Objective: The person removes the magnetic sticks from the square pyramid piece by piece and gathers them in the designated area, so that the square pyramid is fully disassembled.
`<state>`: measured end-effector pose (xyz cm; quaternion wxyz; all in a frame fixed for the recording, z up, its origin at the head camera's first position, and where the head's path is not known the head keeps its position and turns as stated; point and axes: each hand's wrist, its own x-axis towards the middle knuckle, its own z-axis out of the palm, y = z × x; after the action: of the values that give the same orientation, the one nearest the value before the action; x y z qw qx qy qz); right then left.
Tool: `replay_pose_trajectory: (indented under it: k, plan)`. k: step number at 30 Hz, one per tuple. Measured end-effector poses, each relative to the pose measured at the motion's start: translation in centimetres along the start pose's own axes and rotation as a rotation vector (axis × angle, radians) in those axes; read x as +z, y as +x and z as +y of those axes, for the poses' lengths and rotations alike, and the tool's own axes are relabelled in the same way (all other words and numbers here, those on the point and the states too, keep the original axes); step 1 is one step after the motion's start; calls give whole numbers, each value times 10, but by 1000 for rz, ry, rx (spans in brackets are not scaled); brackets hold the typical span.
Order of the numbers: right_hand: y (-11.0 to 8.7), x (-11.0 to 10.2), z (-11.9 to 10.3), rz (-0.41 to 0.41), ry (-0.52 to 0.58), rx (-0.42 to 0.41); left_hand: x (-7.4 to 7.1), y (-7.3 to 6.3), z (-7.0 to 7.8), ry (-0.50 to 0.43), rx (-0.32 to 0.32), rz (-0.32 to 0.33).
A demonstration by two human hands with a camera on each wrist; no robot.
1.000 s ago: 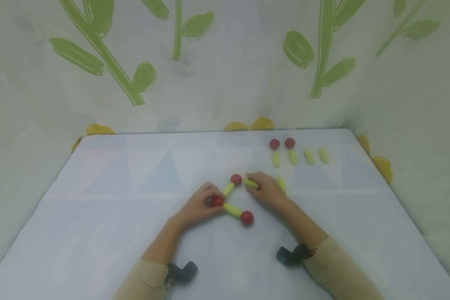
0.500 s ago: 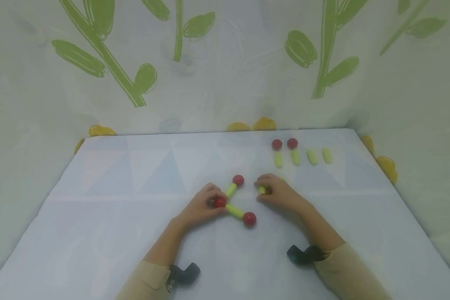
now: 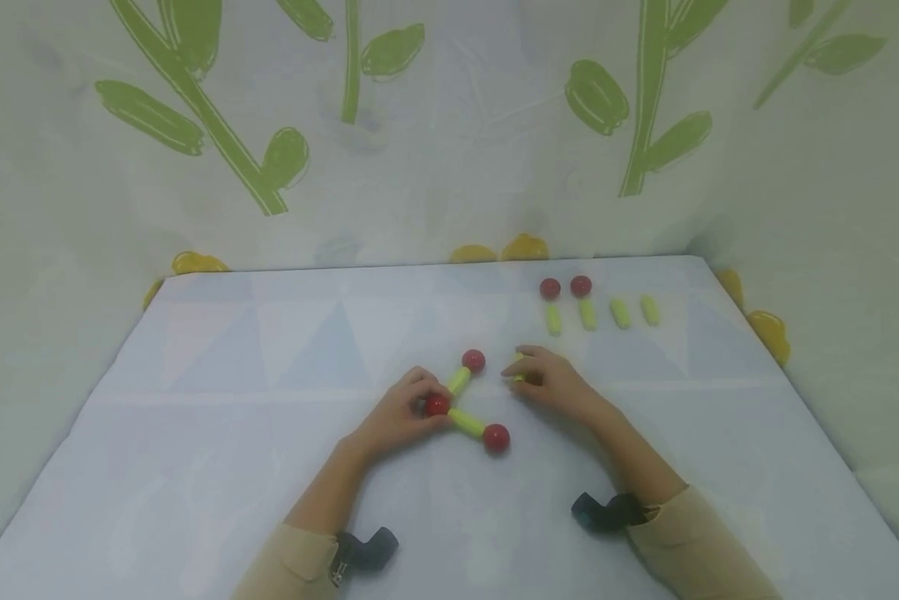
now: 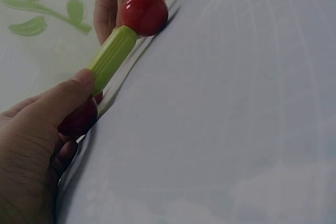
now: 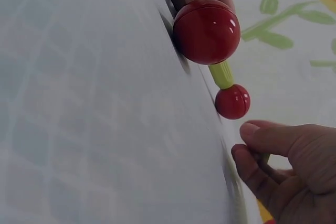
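Note:
My left hand point(image 3: 400, 412) grips a red ball point(image 3: 437, 405) on the table, thumb in front and fingers behind. Two yellow-green toy rods join it in a V. The upper rod point(image 3: 460, 382) ends in a red ball point(image 3: 474, 361), and the lower rod point(image 3: 467, 422) ends in another ball point(image 3: 496, 438). To the right of this shape, my right hand point(image 3: 565, 387) holds a loose yellow-green rod point(image 3: 520, 357) in its curled fingers, mostly hidden. The right wrist view shows only a sliver of that rod point(image 5: 266, 158) behind the fingers.
At the back right, two red balls point(image 3: 550, 288) each have a rod point(image 3: 554, 319) below them, and two single rods point(image 3: 620, 313) lie beside these. The white table point(image 3: 194, 467) has a back edge against a leaf-patterned cloth point(image 3: 479, 167).
My right hand has drawn back to the right from the upper red ball and turned the rod in its fingers. The left hand keeps its grip in place.

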<state>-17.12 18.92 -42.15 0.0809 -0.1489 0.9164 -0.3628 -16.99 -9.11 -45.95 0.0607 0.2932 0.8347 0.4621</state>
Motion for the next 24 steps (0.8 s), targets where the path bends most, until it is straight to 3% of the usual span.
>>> replay_pose_trajectory:
  k: [7,12,17,24]
  plan:
    - [0,-8,4,32,43,-67,-1,-1,0,10,-10,-2]
    - [-2,-22,11,59,128,-98,-1,-1,1,14,-4,5]
    - [-7,-38,22,80,145,-128,-1,0,0,10,0,9]
    - [-24,-56,42,97,136,-85,1,0,-1,8,-2,2]
